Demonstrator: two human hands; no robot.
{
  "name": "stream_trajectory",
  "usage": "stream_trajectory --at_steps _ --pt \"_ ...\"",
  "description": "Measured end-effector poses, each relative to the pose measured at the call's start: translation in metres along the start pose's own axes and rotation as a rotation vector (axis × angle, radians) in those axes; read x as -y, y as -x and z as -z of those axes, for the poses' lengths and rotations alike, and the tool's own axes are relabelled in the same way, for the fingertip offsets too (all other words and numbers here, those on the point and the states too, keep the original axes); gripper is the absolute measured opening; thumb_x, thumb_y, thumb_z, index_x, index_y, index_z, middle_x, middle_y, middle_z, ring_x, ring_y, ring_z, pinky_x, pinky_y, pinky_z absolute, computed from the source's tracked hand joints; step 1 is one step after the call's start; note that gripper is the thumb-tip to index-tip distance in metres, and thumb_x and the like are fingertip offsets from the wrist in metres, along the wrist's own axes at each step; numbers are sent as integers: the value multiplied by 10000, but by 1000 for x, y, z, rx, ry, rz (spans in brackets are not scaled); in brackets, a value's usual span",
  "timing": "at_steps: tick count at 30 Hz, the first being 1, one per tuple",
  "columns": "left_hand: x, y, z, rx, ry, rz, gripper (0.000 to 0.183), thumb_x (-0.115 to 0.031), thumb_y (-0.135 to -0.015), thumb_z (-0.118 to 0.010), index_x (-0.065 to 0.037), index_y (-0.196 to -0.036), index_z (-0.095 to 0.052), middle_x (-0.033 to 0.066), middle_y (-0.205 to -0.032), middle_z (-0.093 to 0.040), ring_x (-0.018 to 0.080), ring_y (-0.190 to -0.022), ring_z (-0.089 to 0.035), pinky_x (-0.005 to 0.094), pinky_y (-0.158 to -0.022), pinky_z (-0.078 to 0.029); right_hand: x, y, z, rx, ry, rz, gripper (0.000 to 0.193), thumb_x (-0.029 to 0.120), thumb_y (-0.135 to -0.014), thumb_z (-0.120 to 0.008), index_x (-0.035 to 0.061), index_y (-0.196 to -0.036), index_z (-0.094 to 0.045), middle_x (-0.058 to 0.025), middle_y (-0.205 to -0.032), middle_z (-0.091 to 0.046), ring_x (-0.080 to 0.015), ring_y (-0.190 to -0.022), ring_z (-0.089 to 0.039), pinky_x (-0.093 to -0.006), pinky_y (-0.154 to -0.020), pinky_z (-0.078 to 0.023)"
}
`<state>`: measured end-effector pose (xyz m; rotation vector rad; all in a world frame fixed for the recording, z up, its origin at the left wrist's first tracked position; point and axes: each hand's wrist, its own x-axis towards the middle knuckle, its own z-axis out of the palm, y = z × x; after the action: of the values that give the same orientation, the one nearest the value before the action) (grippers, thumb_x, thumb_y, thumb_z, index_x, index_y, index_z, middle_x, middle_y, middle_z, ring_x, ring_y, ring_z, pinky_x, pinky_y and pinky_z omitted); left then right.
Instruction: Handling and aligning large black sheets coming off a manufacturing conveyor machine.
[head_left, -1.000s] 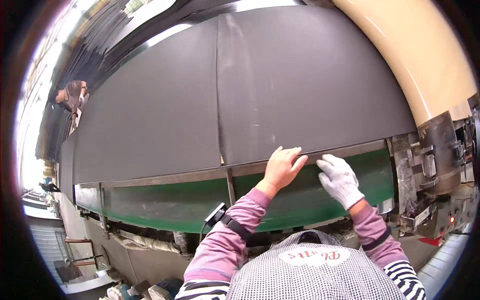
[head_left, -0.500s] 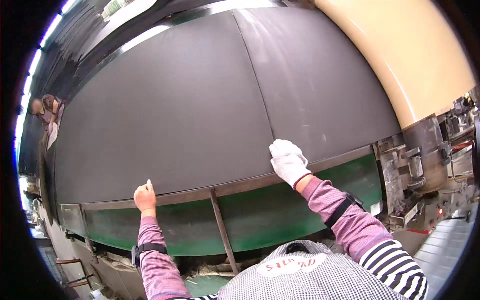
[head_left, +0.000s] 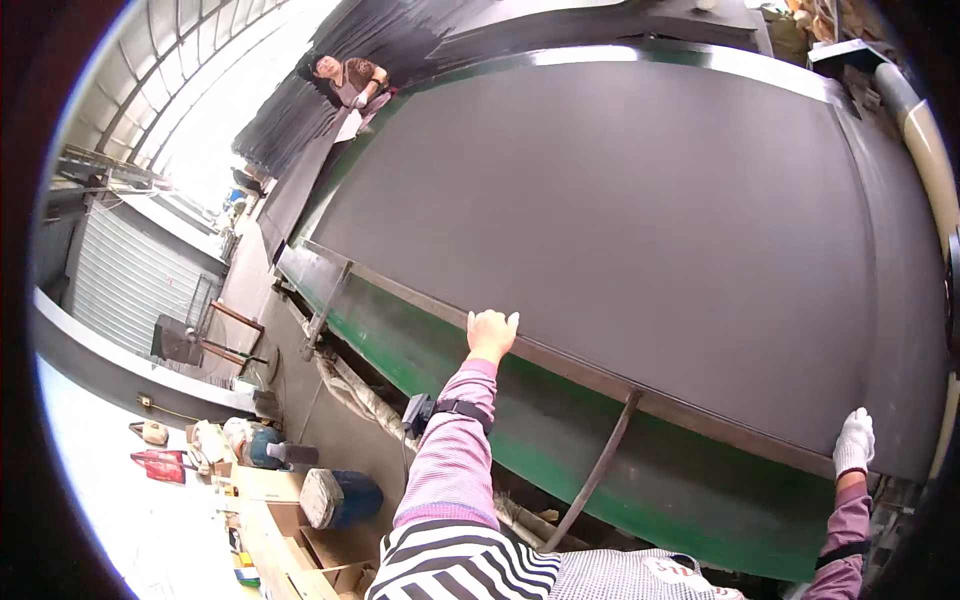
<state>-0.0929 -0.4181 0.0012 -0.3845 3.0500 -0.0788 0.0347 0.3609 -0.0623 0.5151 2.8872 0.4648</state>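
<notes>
A wide dark grey sheet (head_left: 620,210) lies over a long table with a green side (head_left: 560,430). At the sheet's near edge is my bare left hand (head_left: 491,335), its fingers curled and the thumb out to the right; what lies under the fingers is hidden. My right hand (head_left: 854,440), in a white knitted glove, rests at the near edge far to the right, by the seam (head_left: 868,300) across the sheet. Its fingers look stretched out and close together, with nothing visible in them.
At the far left corner a co-worker (head_left: 355,85) holds a pale sheet-like thing (head_left: 349,125). A tan roller (head_left: 928,170) stands along the right. Lower left are a blue drum (head_left: 350,500), cardboard boxes (head_left: 270,485) and a standing fan (head_left: 178,340). A metal rail (head_left: 590,470) slants below the table edge.
My view has swung left, so the sheet, roller and right hand appear farther right. The co-worker and the floor on the left show more fully. Both hands are still at the near edge.
</notes>
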Motion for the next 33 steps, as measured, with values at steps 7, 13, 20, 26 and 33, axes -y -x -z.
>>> stream_trajectory --at_steps 7,13,20,26,33 --pt "-47 42 18 90 127 -276 521 -550 -943 -561 -87 -969 -799 107 -1074 -741 311 -1086 -660 593 -1098 -381 -141 -43 -89 43 -887 -472 540 410 -1091 -318 -7 -1322 -572 -149 -1347 -626 -315 -1272 -556 -363 -1075 -407" --pt "-127 84 15 119 160 -446 587 -585 -958 -536 -59 -1001 -791 137 -1060 -744 337 -1066 -671 494 -1052 -438 -179 -25 -44 191 -886 -449 570 379 -1092 -340 -45 -1433 -507 -193 -1389 -620 -335 -1245 -613 -390 -1049 -467" --pt "-209 121 20 13 205 -722 524 -507 -868 -698 7 -948 -761 176 -958 -734 362 -915 -695 457 -861 -540 -127 79 86 -212 -732 -338 431 250 -851 -570 102 -1250 -639 -197 -1277 -630 -405 -1225 -582 -469 -1036 -491" --pt "-295 162 9 -12 280 -858 572 -475 -885 -707 -3 -1206 -666 196 -894 -710 390 -862 -676 462 -810 -529 -55 222 120 -770 -1025 54 383 110 -864 -735 78 -1241 -674 -135 -1212 -688 -322 -1119 -661 -401 -964 -541" --pt "-331 167 0 432 709 -865 552 -304 -1002 -600 -50 -1474 -467 279 -1304 -604 403 -1113 -648 430 -941 -517 25 333 104 -106 -1699 169 310 131 -969 -670 111 -1278 -678 -101 -1192 -725 -233 -1091 -705 -304 -950 -553"
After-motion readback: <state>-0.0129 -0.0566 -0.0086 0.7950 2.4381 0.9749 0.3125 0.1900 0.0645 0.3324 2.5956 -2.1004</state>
